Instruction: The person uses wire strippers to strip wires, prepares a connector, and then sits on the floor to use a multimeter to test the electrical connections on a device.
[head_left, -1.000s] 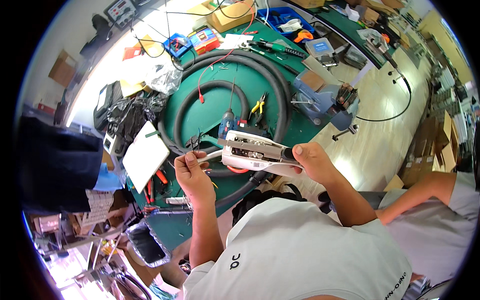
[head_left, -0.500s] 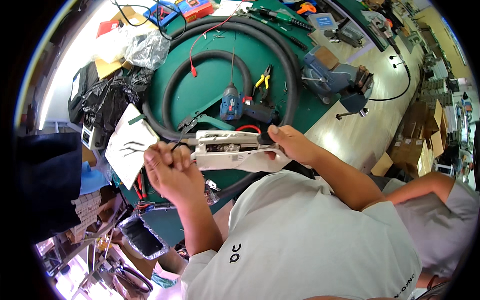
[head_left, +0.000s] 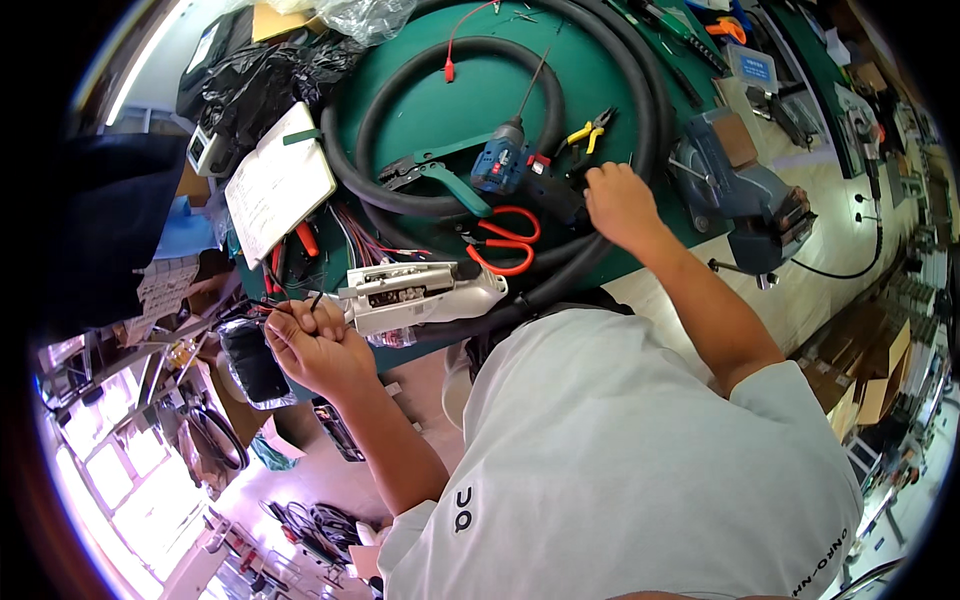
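Note:
My left hand (head_left: 315, 345) grips the end of a white, opened device housing (head_left: 420, 292) with wires showing inside, holding it over the green mat's near edge. My right hand (head_left: 618, 203) has reached forward onto the green mat (head_left: 590, 70) and rests beside a thick black hose (head_left: 610, 250), its fingers curled near a small dark part; what it holds, if anything, is hidden. Red-handled scissors (head_left: 505, 245) lie just left of that hand, and a blue cordless screwdriver (head_left: 500, 160) lies beyond them.
Yellow-handled pliers (head_left: 592, 130) and a green-handled crimping tool (head_left: 440, 175) lie inside the hose coil. A blue bench vise (head_left: 745, 195) stands to the right. A white notebook (head_left: 278, 182) and black plastic bags (head_left: 250, 75) sit at the left.
My right hand has let go of the white housing and moved forward to the mat by the hose. The left hand alone now holds the housing, drawn closer to my body.

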